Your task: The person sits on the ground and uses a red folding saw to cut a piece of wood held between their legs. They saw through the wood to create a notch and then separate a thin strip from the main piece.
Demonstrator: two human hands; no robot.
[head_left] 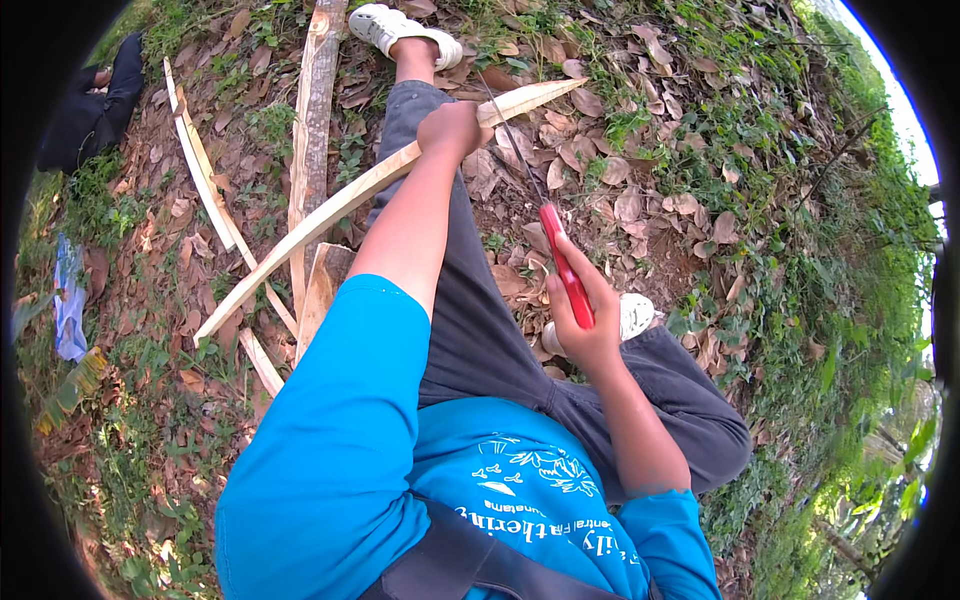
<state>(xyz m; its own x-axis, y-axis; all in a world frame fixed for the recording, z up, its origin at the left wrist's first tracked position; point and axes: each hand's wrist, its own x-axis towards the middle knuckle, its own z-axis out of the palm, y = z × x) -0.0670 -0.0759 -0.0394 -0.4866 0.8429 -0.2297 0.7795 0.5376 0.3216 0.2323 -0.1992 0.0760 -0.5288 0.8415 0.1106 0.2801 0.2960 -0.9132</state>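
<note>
My left hand (452,130) is closed round a long pale wooden strip (345,197) near its far end. The strip slants from the upper right down to the lower left, crossing above my outstretched left leg. In my right hand (590,320) is a red-handled cutting tool (563,262), its handle between thumb and fingers. Its long thin dark blade crosses the strip just right of my left hand. Seen almost edge-on, the blade could be a knife's or a saw's; I cannot tell which. The strip's far tip tapers to a point beyond the blade.
A bark-covered log (320,85) lies left of my left foot, with a cut wood block (322,290) near its lower end. More pale strips (205,185) lie farther left. Dry leaves (630,205) cover the ground. Someone's dark-clothed leg (105,110) and a blue plastic piece (70,300) are at far left.
</note>
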